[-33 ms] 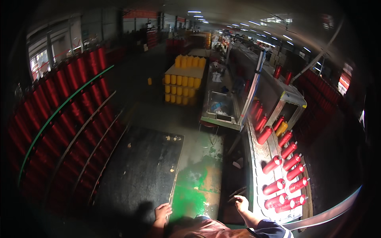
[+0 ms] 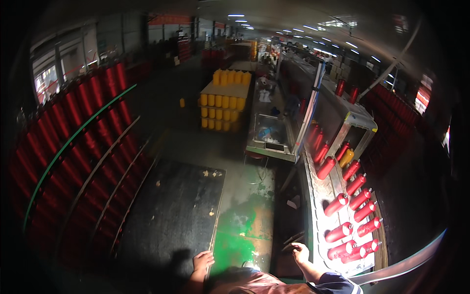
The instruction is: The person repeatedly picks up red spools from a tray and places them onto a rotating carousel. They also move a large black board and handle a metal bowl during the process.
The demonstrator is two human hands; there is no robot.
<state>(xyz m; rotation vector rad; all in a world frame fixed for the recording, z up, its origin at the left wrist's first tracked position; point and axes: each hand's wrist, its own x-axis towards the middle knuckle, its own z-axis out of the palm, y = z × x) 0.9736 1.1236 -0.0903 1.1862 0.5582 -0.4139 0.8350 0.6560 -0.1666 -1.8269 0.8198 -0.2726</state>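
Observation:
At the lower edge, my left hand (image 2: pixel 201 260) hangs over the right edge of a black board (image 2: pixel 169 210), fingers loosely bent and no object visible in it. My right hand (image 2: pixel 301 254) is beside the left edge of a brightly lit conveyor (image 2: pixel 317 215), its fingers parted and nothing seen between them. Several red cylinders (image 2: pixel 337 232) with small metal necks stand on that conveyor, apart from my hand. Farther along it, one yellow cylinder (image 2: pixel 346 158) stands among the red ones.
A slanted rack of red cylinders (image 2: pixel 73 142) with a green bar (image 2: pixel 81 128) rises on the left. Ahead stand stacked yellow cylinders (image 2: pixel 223 102) and a workbench with a tray (image 2: pixel 270 128). A metal-framed tunnel (image 2: pixel 360 122) spans the conveyor. Green stains (image 2: pixel 240 225) mark the floor.
The view has shifted very slightly. Both hands keep nearly the same pose, and the cylinders hold their places on the conveyor.

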